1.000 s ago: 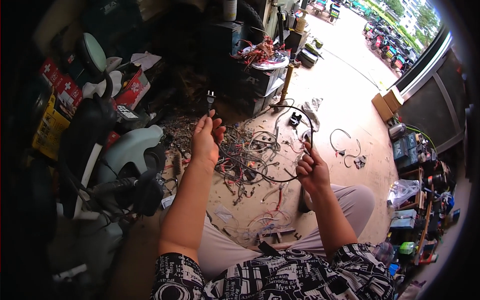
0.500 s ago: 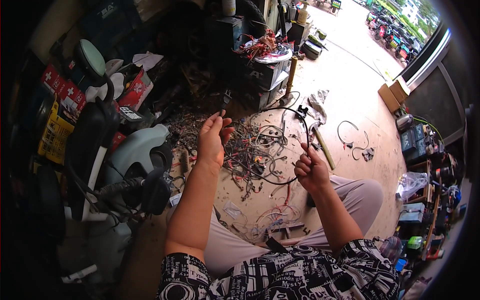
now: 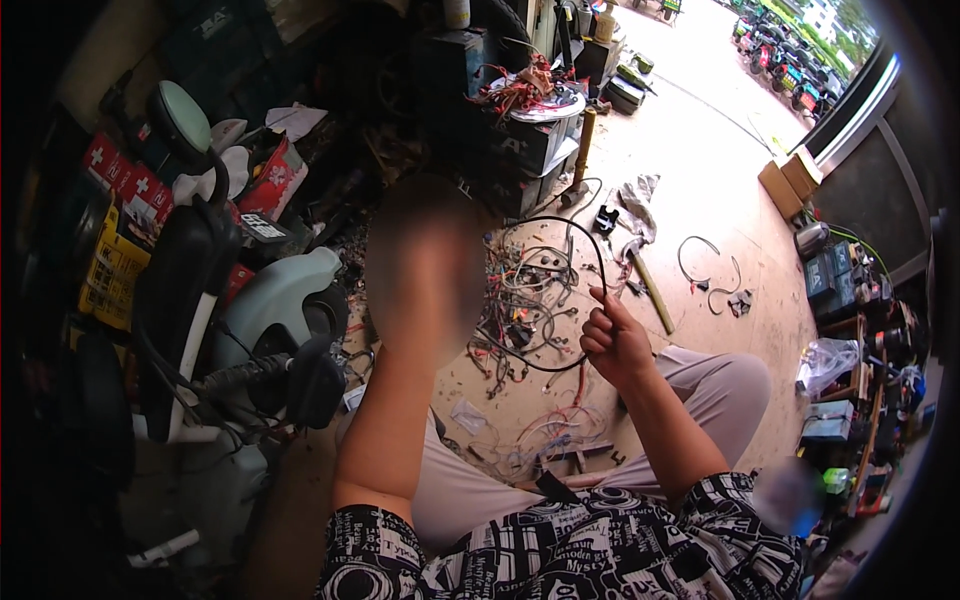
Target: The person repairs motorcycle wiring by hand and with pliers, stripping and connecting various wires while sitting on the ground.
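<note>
A black cable (image 3: 572, 224) makes a wide loop above the floor, and my right hand (image 3: 615, 340) is closed on it at the loop's right side, thumb and forefinger pinching. My left hand (image 3: 425, 270) is raised to the left of the loop. A blurred patch covers it, so its fingers and whatever is in them are hidden. The cable's left part runs toward that patch. Beneath the loop lies a tangle of cut wires and connectors (image 3: 545, 300) on the floor. More thin wires (image 3: 545, 440) lie between my legs.
A hammer (image 3: 655, 295) lies right of the tangle, near a crumpled grey rag (image 3: 637, 210). Scooter parts (image 3: 270, 300) crowd my left. Ahead stands a box topped by a white dish of red wires (image 3: 545, 105). Cluttered shelving (image 3: 850, 430) lines the right.
Half a second ago my left hand showed clearly, pinching the cable just below its two-pin plug; now it is blurred over. My right hand has shifted slightly left with the loop.
</note>
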### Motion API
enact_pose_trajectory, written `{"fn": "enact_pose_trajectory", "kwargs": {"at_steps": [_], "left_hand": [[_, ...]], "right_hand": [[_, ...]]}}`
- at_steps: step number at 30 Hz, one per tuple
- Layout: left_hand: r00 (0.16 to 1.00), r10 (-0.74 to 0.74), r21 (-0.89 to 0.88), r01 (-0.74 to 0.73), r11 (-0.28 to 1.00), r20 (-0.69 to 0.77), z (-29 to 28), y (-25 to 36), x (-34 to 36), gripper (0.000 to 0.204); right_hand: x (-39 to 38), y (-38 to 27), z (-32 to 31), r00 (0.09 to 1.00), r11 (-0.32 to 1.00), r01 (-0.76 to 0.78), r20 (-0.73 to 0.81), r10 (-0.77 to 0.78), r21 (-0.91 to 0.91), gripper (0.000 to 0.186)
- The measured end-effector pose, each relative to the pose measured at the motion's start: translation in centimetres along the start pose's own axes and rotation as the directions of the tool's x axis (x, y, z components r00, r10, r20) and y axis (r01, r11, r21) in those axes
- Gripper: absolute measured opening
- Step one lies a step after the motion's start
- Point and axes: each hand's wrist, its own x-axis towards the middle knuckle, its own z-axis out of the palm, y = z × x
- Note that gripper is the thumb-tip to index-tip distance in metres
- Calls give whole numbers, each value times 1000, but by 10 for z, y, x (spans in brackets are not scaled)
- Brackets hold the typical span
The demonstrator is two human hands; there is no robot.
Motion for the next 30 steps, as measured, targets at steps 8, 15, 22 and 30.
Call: {"fn": "enact_pose_trajectory", "kwargs": {"at_steps": [8,15,22,30], "left_hand": [[993,97,65,-92,994,-70,4,31,-14,22],[989,124,-14,-126,992,-80,-20,48,-14,27],[987,-23,-52,15,999,-161,17,44,-24,23],[986,-35,391,97,915,-162,42,16,-33,16]], "right_hand": [[67,24,-62,985,487,-117,-162,-51,-865,38],[98,45,-210,832,551,-448,-554,-32,-704,26],[70,102,-315,782,-295,-610,-501,-371,-735,39],[81,108,-318,465,-88,-874,-772,-434,-477,40]]}}
